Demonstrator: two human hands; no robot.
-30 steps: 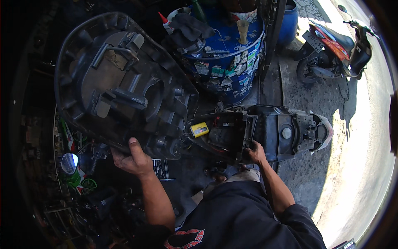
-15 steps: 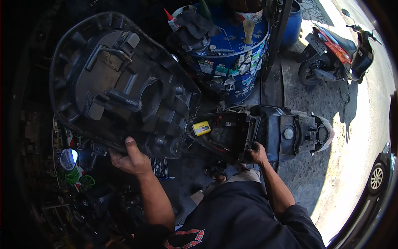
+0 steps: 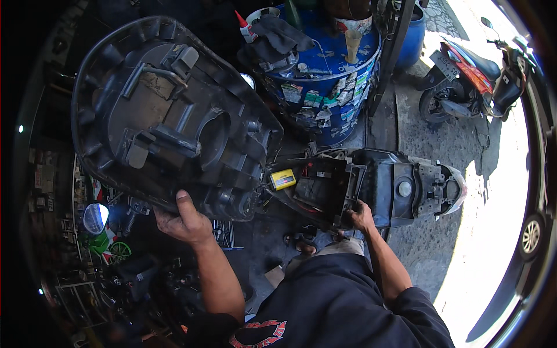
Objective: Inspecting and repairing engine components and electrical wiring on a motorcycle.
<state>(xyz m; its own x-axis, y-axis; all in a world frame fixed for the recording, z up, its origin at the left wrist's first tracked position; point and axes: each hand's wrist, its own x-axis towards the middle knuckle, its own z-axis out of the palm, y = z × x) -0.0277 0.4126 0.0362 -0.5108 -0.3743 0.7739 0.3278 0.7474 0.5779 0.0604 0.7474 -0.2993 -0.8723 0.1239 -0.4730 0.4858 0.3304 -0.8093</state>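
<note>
With the step apparently one of steadying, the left hand (image 3: 188, 223) grips the upturned black moulded-plastic seat base (image 3: 177, 119), left of the black boxy plastic compartment (image 3: 319, 192) whose edge the right hand (image 3: 361, 217) clasps, and moving it calls for firm support.

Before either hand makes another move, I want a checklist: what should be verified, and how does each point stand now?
1. Left hand holding the edge of the black plastic motorcycle seat, underside showing: ok, thumb over the rim.
2. Seat lifted off the open black plastic compartment: ok.
3. Right hand firmly gripping the compartment's edge: cannot tell, fingers partly hidden.
4. Yellow rectangular box fastened down: cannot tell.
5. Pale round cap tightened: cannot tell.
</note>
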